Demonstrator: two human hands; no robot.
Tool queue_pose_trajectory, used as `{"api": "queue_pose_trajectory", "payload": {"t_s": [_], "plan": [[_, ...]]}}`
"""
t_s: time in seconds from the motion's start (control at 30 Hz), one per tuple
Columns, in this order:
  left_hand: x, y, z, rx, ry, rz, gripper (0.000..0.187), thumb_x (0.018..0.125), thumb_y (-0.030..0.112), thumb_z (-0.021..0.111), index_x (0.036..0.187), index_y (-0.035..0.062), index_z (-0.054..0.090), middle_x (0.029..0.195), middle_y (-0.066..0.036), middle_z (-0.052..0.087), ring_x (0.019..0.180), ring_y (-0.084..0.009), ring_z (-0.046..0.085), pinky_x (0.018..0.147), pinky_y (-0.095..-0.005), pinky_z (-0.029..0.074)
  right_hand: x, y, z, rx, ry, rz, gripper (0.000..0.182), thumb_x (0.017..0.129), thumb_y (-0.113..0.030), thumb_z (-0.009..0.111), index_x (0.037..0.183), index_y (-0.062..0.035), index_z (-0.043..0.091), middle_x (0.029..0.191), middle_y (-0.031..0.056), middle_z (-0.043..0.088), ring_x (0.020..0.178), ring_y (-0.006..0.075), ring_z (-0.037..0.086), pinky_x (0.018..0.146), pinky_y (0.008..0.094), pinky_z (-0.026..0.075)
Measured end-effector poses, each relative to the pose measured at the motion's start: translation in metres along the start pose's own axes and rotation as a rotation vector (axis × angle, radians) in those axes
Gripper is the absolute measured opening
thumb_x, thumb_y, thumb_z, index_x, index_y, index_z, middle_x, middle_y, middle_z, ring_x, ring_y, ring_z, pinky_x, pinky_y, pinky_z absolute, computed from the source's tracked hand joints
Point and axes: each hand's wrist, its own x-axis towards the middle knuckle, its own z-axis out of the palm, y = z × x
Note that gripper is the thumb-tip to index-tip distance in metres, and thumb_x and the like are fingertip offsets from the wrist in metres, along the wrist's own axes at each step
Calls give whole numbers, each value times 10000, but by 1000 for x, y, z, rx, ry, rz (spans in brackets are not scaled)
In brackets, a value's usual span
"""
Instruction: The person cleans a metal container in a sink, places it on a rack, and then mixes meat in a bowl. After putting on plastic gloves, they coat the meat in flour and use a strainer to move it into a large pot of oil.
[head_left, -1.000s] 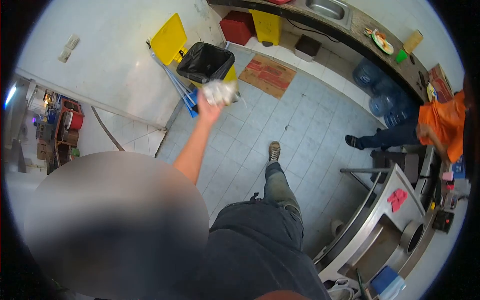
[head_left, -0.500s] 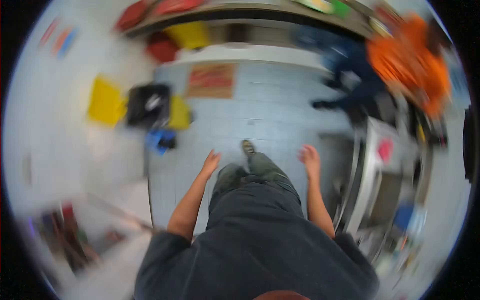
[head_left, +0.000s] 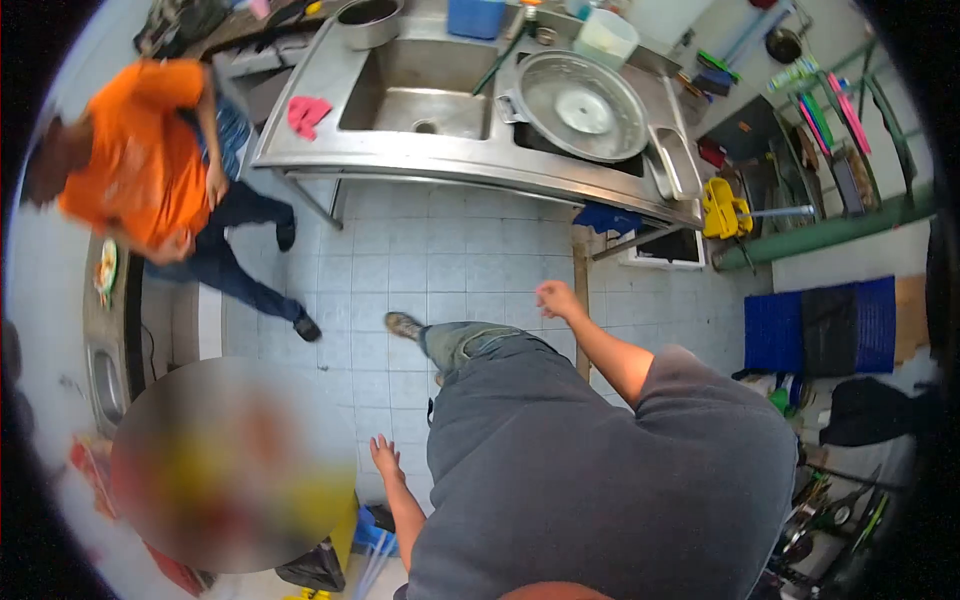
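Low in the view, my left hand [head_left: 385, 458] hangs over the tiled floor [head_left: 400, 260] with its fingers spread, holding nothing. My right hand [head_left: 558, 300] is above the tiles in front of the sink counter, its fingers loosely apart and nothing in them. Neither hand touches anything. Beyond my right hand stands the steel sink counter [head_left: 400, 148] with a square basin [head_left: 430, 85]. A big round metal basin [head_left: 583, 106] sits on its right part, and a pink cloth [head_left: 307, 116] lies on its left part.
A person in an orange top [head_left: 150, 150] stands at the left by a side counter. A yellow mop wringer [head_left: 725, 209] and green pipe [head_left: 830, 228] are at the right, near blue crates [head_left: 775, 335]. A blurred round patch covers the lower left.
The view has swung round to the right, so the sink counter now lies ahead and the person in orange appears at the left. Both my hands remain empty.
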Motion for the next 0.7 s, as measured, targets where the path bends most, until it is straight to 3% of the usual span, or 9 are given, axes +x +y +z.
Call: {"api": "queue_pose_trajectory", "payload": {"t_s": [0.1,0.2,0.4,0.5,0.6,0.63,0.7], "plan": [[-20,4,48,-24,-25,-52,719,1025,406,563,1616,156,239,1568,-145,438,1332,-342,542,1021,-513,450,3,44,-108,367,255,131,216,1014,-232,587,1146,-71,644,899,109,726,587,219,697,472,348,565],[-36,25,111,50,-115,-6,717,1018,394,578,1608,136,263,1544,-146,470,1306,-338,565,1024,-503,453,25,75,-197,582,523,47,324,1005,-343,613,1170,-64,620,932,113,708,657,228,706,509,370,592],[-70,159,320,196,-325,292,682,1034,392,569,1592,100,308,1513,-154,508,1333,-300,559,1063,-440,441,108,60,-376,859,890,-5,674,911,-541,707,1266,12,559,1039,192,675,794,319,721,586,398,621],[-96,228,454,163,-472,421,626,1052,399,537,1568,104,343,1516,-171,505,1354,-298,544,1111,-445,415,130,27,-438,1208,781,90,619,912,-408,708,1270,71,548,1184,287,624,826,397,708,640,463,644],[-133,282,592,148,-638,515,570,1075,366,502,1543,70,369,1476,-179,535,1337,-298,558,1107,-418,430,207,85,-479,1412,308,33,529,886,-207,663,1298,83,504,1247,312,591,914,459,692,728,527,643],[-156,303,635,165,-673,536,557,1082,359,491,1536,56,377,1458,-185,548,1329,-298,564,1104,-409,436,211,77,-483,1421,273,27,476,841,-63,585,1284,91,503,1235,301,601,959,478,679,773,571,629],[-185,334,712,202,-776,642,514,1095,321,489,1506,23,411,1386,-174,606,1287,-279,597,1057,-370,479,193,51,-473,1371,448,-26,482,825,-29,572,1287,94,514,1215,275,609,975,440,689,782,544,649]]}}
